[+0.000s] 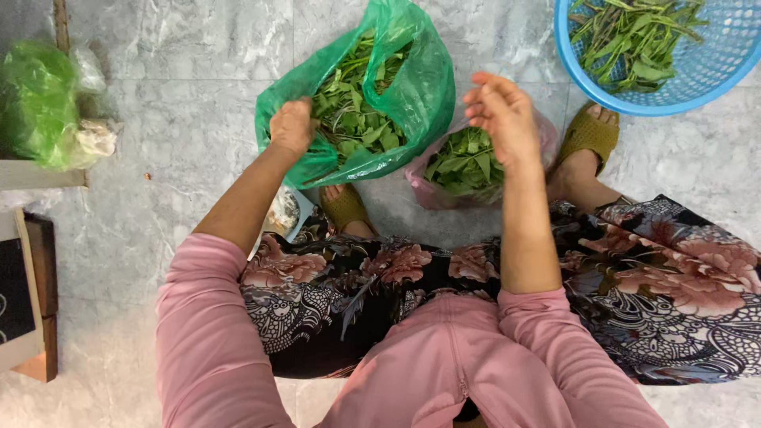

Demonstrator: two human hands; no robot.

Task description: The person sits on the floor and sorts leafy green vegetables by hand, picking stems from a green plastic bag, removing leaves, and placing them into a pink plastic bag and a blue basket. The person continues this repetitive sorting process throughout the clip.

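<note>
A green plastic bag [412,87] full of leafy greens [353,111] stands open on the floor in front of me. My left hand [291,127] is closed on the bag's near left rim. My right hand [499,111] hovers to the right of that bag, above a smaller pink bag [547,131] holding more green leaves [464,162]; its fingers are pinched together, and whether they hold anything is hidden. A blue plastic basket [713,71] with picked green stems sits at the top right.
I sit on grey marble tiles [182,95] in floral trousers, feet in olive sandals [588,135]. Another green bag [40,103] rests on a ledge at the left. A dark wooden-framed board [24,293] leans at the far left.
</note>
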